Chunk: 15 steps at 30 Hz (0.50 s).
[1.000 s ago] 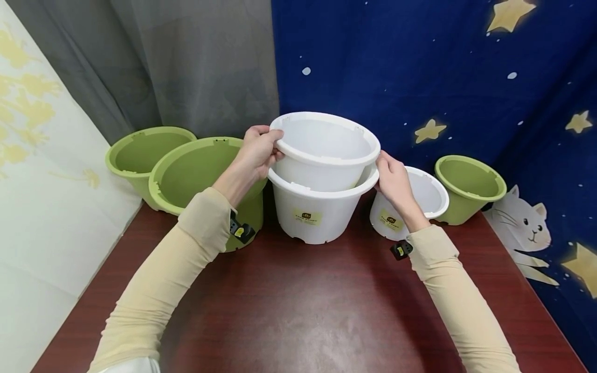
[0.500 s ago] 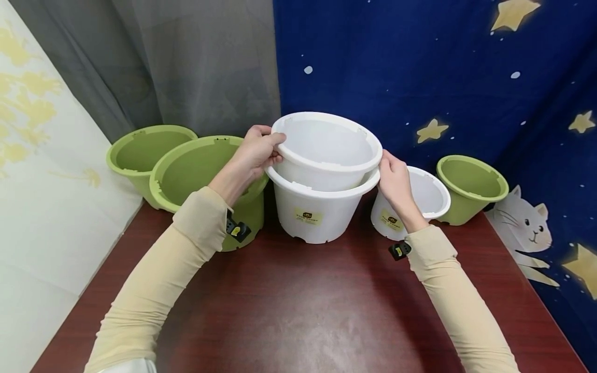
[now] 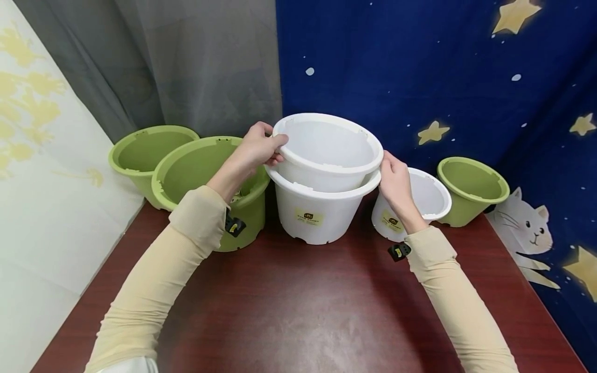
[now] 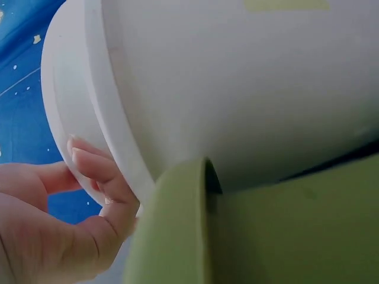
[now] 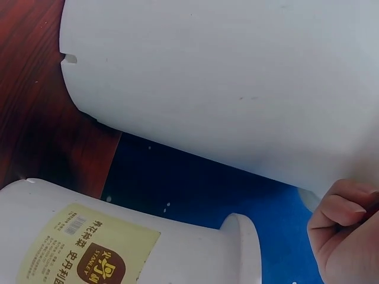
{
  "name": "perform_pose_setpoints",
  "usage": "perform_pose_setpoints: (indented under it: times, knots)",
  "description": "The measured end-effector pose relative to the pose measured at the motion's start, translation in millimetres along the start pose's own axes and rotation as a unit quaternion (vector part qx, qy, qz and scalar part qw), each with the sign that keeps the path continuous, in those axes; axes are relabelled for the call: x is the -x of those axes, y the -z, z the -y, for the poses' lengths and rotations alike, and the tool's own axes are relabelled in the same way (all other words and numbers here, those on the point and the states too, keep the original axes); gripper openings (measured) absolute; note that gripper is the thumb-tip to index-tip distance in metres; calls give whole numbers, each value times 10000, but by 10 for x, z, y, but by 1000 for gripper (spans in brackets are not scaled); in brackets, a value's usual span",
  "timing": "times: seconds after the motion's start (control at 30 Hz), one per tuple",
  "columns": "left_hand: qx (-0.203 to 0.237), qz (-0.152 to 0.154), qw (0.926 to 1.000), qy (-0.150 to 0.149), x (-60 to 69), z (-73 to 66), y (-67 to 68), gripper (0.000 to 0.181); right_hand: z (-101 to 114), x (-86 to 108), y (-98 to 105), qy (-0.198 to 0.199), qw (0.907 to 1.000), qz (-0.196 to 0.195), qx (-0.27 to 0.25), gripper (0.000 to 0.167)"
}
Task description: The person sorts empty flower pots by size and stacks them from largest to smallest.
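Pot [image 3: 328,147] white, round, thick-rimmed, partly inside labelled tub [image 3: 326,223]; left hand [image 3: 258,146], right hand [image 3: 395,178] gripping it

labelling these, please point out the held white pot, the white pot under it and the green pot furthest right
Held white pot [image 3: 327,146], head view, on its inner wall
Lower white pot [image 3: 332,213], head view, on its outer wall
Rightmost green pot [image 3: 472,180], head view, on its inner wall

The left arm [image 3: 158,274] and right arm [image 3: 459,295] are slanting forward and inward, spread wide at the elbows. The left hand [image 3: 258,147] is pinching, its thumb [image 3: 281,140] lying above and its fingers [image 4: 105,171] curling underneath. The right hand [image 3: 395,181] is gripping with bent fingers, appearing lower than the left in the head view.
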<state>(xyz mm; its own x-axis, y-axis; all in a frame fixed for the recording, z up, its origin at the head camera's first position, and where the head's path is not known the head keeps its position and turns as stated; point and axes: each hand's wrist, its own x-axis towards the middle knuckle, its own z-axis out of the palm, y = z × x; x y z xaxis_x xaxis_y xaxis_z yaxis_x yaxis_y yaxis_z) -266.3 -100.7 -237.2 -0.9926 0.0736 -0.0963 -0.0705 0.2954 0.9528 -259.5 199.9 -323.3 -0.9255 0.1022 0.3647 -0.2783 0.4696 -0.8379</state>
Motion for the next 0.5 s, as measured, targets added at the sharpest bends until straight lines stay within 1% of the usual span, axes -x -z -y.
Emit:
perform_pose_setpoints:
  times: [0.1, 0.23, 0.4, 0.5]
  knots:
    - [-415, -6, 9991, -69, 0, 3, 33, 36, 5, 14, 7, 21, 10000, -15, 11, 45]
    - [-961, -73, 9952, -157, -5, 22, 68, 27, 8, 14, 12, 57, 10000, -63, 27, 43]
    - [-1514, -205, 9878, -285, -11, 57, 111, 22, 9, 8, 7, 58, 10000, -32, 59, 42]
    - [-1872, -210, 9814, -373, -13, 67, 134, 21, 14, 8, 3, 56, 10000, -58, 46, 41]
